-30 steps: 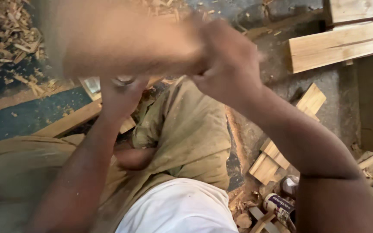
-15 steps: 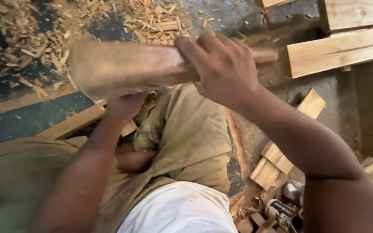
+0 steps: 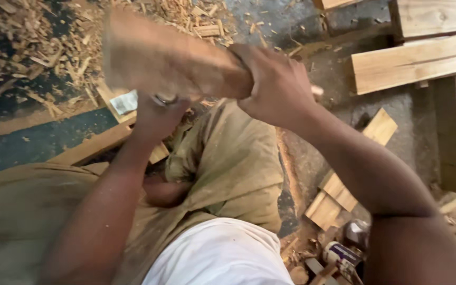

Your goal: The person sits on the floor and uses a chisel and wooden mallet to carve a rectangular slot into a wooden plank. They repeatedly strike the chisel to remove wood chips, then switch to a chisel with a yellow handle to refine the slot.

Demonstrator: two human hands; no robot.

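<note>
We see a thick wooden mallet (image 3: 170, 60), its broad head blurred, raised over the lap at the top middle of the view. The right hand (image 3: 275, 87) is clenched round its narrow end, fingers wrapped fully about the wood, so the heavy head sticks out to the left of that grip. Directly beneath the head, and just left of the clenched fist, the left hand (image 3: 157, 113) is closed on a small tool (image 3: 164, 98) of which only a round metal end shows above the fingers; we cannot tell what kind of tool it is, nor whether the mallet touches it.

Just beyond the left hand, partly hidden by the mallet, lies a pale wooden workpiece (image 3: 120, 103) with a light patch on its face. Below both grips spreads the olive cloth (image 3: 228, 158) over the person's legs, and nearer to us a white shirt (image 3: 217, 258).

Further out from the grips, up and to the left, wood chips (image 3: 38, 47) are strewn thickly over the dark floor (image 3: 32, 142). To the right of the right hand, well apart from it, lie long pale planks (image 3: 412, 60), and below the right forearm lie short wood offcuts (image 3: 344, 184). Under the elbow, at the lower edge, sit a couple of small cans (image 3: 344, 253).
</note>
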